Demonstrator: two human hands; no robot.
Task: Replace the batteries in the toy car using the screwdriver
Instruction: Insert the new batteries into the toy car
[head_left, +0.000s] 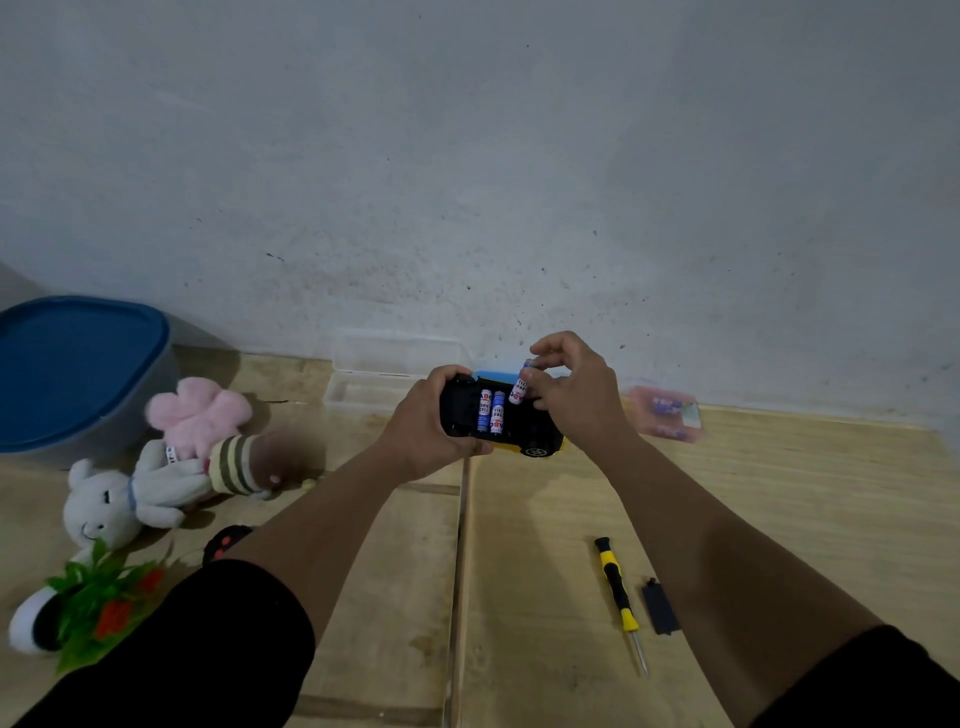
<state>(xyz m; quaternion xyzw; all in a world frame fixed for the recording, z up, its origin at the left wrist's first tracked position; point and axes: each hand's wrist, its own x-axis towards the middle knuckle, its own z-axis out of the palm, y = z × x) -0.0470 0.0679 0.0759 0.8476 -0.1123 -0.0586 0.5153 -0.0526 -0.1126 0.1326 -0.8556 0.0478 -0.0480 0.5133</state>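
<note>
My left hand (434, 421) grips the yellow toy car (535, 446), held upside down with its black underside and open battery bay facing me. Two blue-and-white batteries (491, 411) lie side by side in the bay. My right hand (569, 387) pinches a third battery (519, 387) by its top end, tilted over the right side of the bay. The black-and-yellow screwdriver (618, 592) lies on the wooden floor at the lower right, with the black battery cover (660, 607) just to its right.
A clear plastic box (384, 379) stands against the wall behind the car. A pink battery pack (667, 413) lies at the right. Plush toys (156, 467), a plastic plant (98, 608) and a blue-lidded tub (78, 369) crowd the left side.
</note>
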